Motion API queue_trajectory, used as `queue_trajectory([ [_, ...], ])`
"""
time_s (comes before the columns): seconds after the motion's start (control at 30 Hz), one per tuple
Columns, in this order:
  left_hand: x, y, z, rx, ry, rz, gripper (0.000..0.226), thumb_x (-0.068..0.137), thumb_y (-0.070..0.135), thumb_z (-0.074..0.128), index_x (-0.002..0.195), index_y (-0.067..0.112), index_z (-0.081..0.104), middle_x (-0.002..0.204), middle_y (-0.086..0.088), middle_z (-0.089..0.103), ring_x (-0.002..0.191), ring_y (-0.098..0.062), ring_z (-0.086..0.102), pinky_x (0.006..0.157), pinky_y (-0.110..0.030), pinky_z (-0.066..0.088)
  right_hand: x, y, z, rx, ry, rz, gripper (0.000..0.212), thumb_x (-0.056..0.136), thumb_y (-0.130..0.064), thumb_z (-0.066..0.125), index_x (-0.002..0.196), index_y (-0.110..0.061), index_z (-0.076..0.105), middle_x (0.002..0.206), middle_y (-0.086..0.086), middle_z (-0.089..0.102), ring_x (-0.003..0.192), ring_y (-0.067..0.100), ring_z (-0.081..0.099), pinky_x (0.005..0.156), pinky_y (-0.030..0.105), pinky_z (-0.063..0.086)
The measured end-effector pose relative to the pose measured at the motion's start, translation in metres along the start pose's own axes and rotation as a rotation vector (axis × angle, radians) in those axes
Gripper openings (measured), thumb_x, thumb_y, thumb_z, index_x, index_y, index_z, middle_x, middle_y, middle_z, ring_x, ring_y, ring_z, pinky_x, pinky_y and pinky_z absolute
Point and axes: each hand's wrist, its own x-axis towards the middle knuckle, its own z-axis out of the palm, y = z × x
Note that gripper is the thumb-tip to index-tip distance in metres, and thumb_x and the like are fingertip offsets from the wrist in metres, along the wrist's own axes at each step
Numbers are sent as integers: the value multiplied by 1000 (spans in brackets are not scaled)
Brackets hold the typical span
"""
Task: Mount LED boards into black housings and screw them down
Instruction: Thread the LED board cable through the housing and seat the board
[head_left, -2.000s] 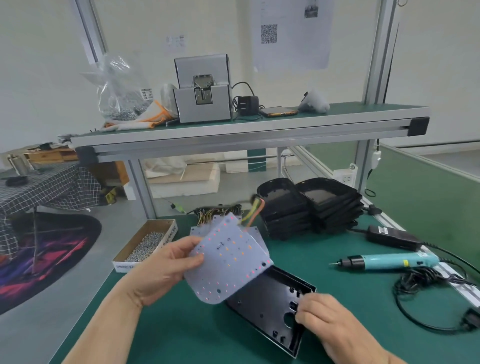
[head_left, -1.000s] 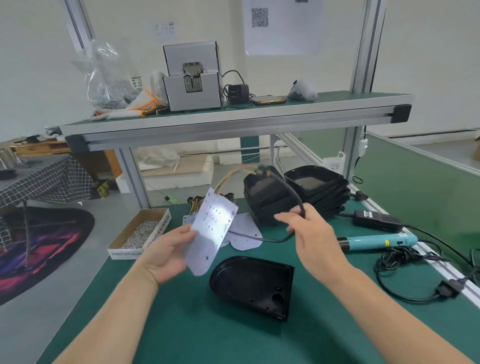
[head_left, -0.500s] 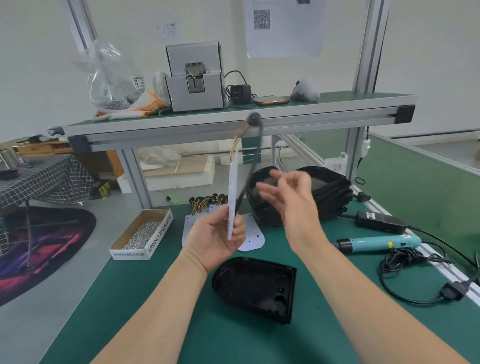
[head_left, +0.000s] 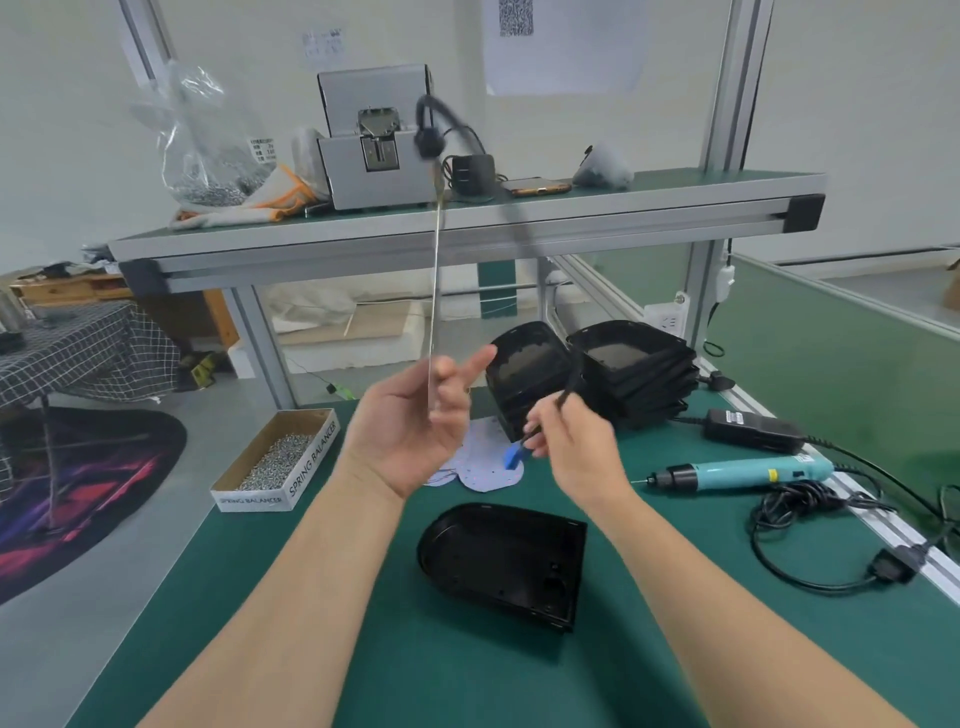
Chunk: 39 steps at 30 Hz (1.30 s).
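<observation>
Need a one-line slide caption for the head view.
Edge-on LED board held in left hand, its cable pinched by right hand; empty housing lies on bench.

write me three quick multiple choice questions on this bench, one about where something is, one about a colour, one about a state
1. Where is the box of screws?
A) on the upper shelf
B) on the green mat, left of the left hand
C) under the bench

2. What colour is the body of the electric screwdriver?
A) teal
B) red
C) yellow

3. How is the LED board placed?
A) lying flat
B) snapped in two
C) held upright, edge-on, by the left hand

Answers:
1 B, the box stands on the mat by the left forearm.
2 A, its barrel is teal.
3 C, only its thin edge shows above the left hand, while the right hand pinches its cable.
</observation>
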Motion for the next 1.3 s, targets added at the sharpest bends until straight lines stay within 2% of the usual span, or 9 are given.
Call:
queue_trajectory([
  [0.1,-3,3,-41,310,299,22,29,104,14,39,96,2,64,94,-14,75,52,-14,66,42,-20,50,1,-8,-33,-58,85,-34,31,105,-24,47,77,-13,56,65,5,67,48,12,59,48,17,44],
  [0.27,-13,-18,-100,628,438,-84,24,104,4,40,110,0,63,109,-18,69,80,-19,72,72,-32,52,-28,1,-54,-201,-141,85,33,104,-25,48,79,-4,54,65,6,67,46,19,63,43,21,46],
  [0.4,-15,-32,-112,731,439,-220,22,104,3,43,108,4,64,102,-12,75,78,-18,74,68,-28,55,-55,17,-44,-154,-241,125,31,105,-21,48,79,-4,53,66,8,66,48,20,64,46,29,53],
  [0.5,-15,-33,-112,720,504,-322,17,104,7,45,113,9,59,106,-11,74,88,-25,71,78,-37,55,-64,22,-40,-131,-233,85,29,105,-20,48,79,-6,53,66,3,64,55,24,68,55,35,59],
  [0.7,-21,-34,-112,744,525,-440,10,104,17,50,111,22,55,114,-8,64,103,-27,55,92,-40,34,-72,21,-43,-342,-333,-172,31,106,-28,47,81,-10,48,74,4,62,63,20,65,66,39,55],
  [0.83,-28,-38,-114,737,479,-426,7,103,18,51,108,21,55,104,-5,69,93,-25,61,83,-37,41,-71,18,-48,-409,-358,-290,33,106,-28,48,80,-8,44,74,6,57,68,23,62,68,38,51],
  [0.97,-33,-46,-114,518,461,-232,20,104,15,47,122,13,57,119,-9,72,95,-25,72,75,-42,56,-73,14,-54,-422,-405,-355,35,106,-29,48,80,-5,45,73,9,53,69,28,57,69,37,48],
  [1.1,-38,-50,-111,489,497,-81,16,105,13,45,113,13,59,117,-11,73,86,-22,76,69,-44,58,-70,8,-60,-454,-446,-381,37,106,-26,50,78,-1,47,70,11,50,68,28,43,68,41,43],
  [1.3,-41,-60,-98,433,539,10,14,106,12,45,110,12,58,105,-8,77,85,-25,76,64,-45,59,-67,-3,-54,-349,-342,-430,43,104,-28,51,87,9,62,79,17,61,76,33,55,76,41,46],
])
